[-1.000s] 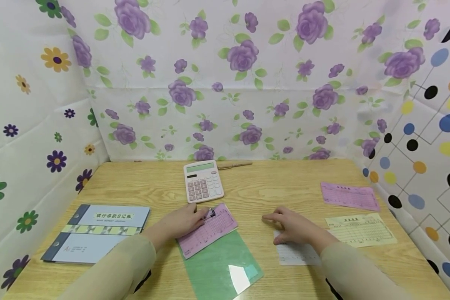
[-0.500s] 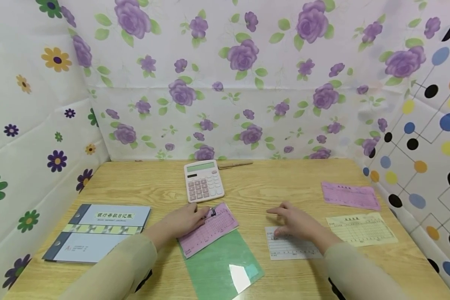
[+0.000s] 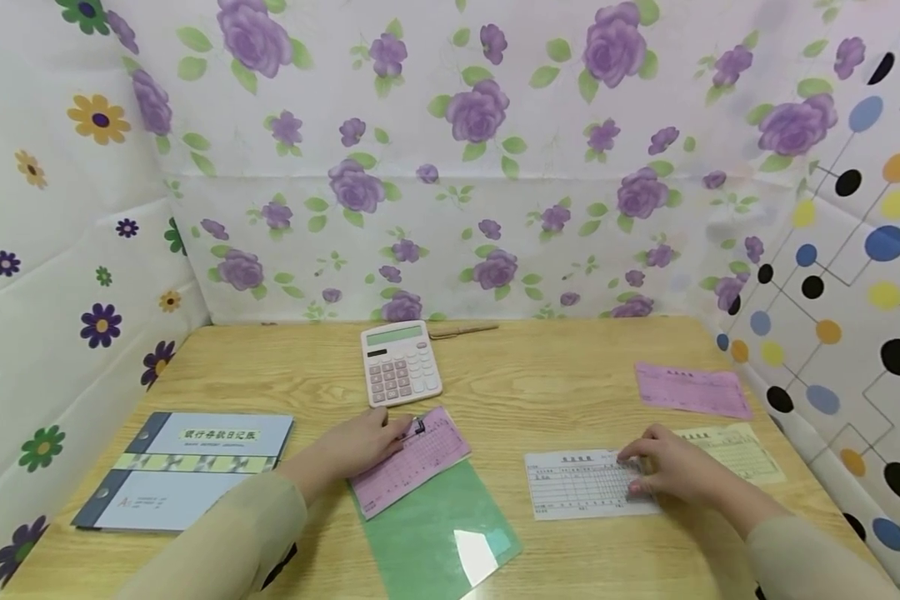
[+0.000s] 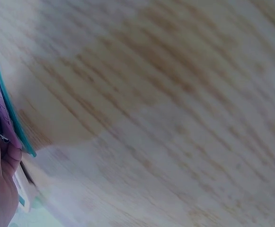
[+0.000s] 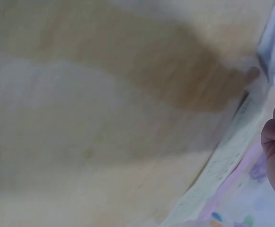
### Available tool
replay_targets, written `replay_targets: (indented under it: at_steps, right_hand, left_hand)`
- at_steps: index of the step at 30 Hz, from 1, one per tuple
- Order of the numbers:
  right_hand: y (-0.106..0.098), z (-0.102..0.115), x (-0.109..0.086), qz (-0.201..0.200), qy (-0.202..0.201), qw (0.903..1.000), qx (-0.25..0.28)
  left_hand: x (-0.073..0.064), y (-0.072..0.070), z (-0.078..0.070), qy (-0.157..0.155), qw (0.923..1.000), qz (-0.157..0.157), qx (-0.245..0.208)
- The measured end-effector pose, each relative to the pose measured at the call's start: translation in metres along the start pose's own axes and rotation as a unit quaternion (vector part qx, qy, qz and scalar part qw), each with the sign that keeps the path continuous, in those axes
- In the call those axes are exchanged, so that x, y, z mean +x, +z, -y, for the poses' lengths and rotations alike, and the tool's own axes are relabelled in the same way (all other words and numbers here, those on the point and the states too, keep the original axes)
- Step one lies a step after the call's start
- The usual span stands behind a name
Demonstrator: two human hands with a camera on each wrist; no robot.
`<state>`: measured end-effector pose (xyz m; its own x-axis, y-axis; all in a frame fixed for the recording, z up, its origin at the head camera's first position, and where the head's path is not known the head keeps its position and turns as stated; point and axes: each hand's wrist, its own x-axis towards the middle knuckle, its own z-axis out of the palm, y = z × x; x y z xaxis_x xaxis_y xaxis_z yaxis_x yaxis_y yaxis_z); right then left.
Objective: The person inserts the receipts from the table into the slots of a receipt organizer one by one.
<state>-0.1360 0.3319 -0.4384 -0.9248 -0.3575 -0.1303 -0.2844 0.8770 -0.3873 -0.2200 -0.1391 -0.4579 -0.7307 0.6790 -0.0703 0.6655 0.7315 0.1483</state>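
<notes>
My left hand (image 3: 352, 450) rests at the upper corner of a pink slip (image 3: 420, 467), its thumb by a small black binder clip (image 3: 419, 426). Beneath the slip lies a green transparent folder (image 3: 435, 533). In the left wrist view, curled fingers (image 4: 10, 158) hold the edge where slip and clip meet. A white printed form (image 3: 570, 483) lies flat to the right of the folder. Over that form's right end is my right hand (image 3: 678, 471), thumb and forefinger apart, with nothing gripped between them.
Right of the white form lie a yellow form (image 3: 746, 454), partly behind the right hand, and a pink form (image 3: 693, 392). A calculator (image 3: 401, 362) and a brown pen (image 3: 463, 332) are at the back. A blue ledger (image 3: 187, 467) lies left. Patterned cloths surround the table.
The white form first slid left out from under my right hand and lies more exposed. My right hand then moved right to its far end. The left hand stayed in place.
</notes>
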Motion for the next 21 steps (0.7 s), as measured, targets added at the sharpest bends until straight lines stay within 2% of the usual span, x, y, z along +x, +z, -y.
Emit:
replay_targets:
  at_steps: [7, 15, 21]
  right_hand:
    - [0.006, -0.007, -0.01, 0.024, 0.034, 0.9988, 0.027]
    - [0.01, -0.002, -0.003, 0.017, 0.022, 0.9991, 0.031]
    - [0.011, 0.0, -0.003, 0.018, 0.019, 0.9987, 0.043]
  left_hand:
    - [-0.001, -0.001, 0.001, 0.008, 0.9999, -0.012, 0.005]
    - [0.0, -0.001, 0.0, 0.006, 0.9999, -0.009, 0.0]
    - [0.0, 0.0, 0.0, 0.032, 0.999, -0.027, 0.017]
